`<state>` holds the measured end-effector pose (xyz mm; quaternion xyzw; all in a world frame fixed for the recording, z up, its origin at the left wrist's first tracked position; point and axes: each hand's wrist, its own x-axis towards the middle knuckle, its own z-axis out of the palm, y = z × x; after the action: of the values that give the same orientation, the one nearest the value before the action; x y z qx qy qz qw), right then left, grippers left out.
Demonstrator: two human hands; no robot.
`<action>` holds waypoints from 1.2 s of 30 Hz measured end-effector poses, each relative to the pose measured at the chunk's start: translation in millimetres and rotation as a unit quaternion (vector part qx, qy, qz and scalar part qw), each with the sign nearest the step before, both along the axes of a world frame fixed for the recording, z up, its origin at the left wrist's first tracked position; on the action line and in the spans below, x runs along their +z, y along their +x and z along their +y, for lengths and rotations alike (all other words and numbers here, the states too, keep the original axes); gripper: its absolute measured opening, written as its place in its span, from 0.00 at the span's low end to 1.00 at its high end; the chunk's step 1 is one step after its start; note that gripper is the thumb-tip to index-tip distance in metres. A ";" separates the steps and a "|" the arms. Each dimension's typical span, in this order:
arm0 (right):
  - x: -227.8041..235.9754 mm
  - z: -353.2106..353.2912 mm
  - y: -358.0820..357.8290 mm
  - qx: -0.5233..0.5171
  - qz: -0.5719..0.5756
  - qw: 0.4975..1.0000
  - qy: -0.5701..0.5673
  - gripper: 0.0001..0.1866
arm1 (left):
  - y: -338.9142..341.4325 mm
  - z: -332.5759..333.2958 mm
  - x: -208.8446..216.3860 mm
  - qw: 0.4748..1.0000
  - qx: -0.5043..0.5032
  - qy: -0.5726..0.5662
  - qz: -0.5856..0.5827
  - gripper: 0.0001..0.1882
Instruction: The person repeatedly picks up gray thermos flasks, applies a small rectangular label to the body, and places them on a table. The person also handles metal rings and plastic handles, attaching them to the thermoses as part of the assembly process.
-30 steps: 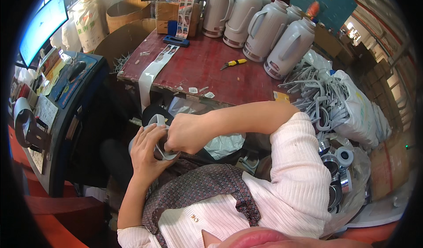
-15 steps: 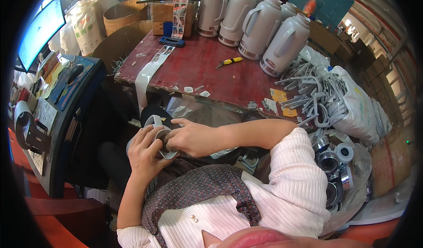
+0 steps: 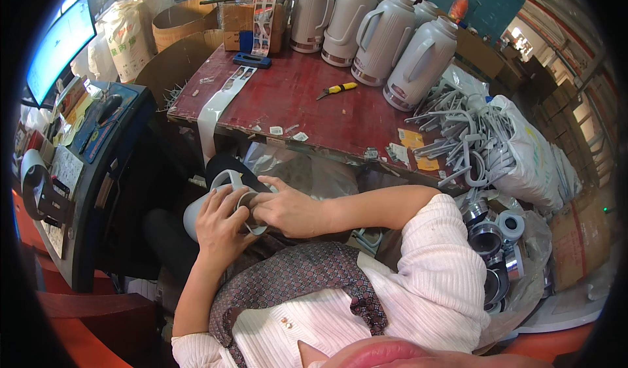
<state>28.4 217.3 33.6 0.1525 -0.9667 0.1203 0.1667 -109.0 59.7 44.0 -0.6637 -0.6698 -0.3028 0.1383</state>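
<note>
Both hands, left [image 3: 219,221] and right [image 3: 288,211], pinched a grey handle [image 3: 243,201] onto the flask [image 3: 196,211] in her lap; a slip could drop it.

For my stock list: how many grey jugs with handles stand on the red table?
4 at least: one at the far edge, one beside it, one nearer, one nearest, by the yellow tool. More may be hidden behind them.
</note>
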 end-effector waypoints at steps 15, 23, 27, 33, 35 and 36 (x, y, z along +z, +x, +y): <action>6.7 12.5 -15.4 0.137 0.095 0.983 -0.072 0.22 | -19.3 -13.0 26.2 0.999 -0.028 0.007 -0.044 0.16; -14.5 2.6 -46.9 0.144 0.218 0.963 -0.065 0.21 | -28.5 -6.2 37.1 0.992 -0.098 -0.014 -0.080 0.17; -15.5 8.7 -50.9 0.119 0.251 0.957 -0.086 0.20 | -35.2 8.3 28.4 0.989 -0.109 -0.018 -0.096 0.17; -37.7 19.9 -56.5 0.062 0.252 0.961 -0.100 0.23 | -50.0 24.7 13.4 0.985 -0.131 -0.011 -0.115 0.17; -42.7 20.8 -60.7 0.064 0.251 0.959 -0.113 0.24 | -51.6 32.1 11.7 0.980 -0.154 -0.015 -0.124 0.17; -41.5 22.0 -62.9 0.061 0.226 0.965 -0.121 0.25 | -52.2 36.7 11.3 0.981 -0.154 -0.028 -0.112 0.17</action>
<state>-34.5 239.3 -7.9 0.2132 -0.8711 0.2090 0.3900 -161.2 96.4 55.3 -0.7245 -0.5789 -0.3741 -0.0039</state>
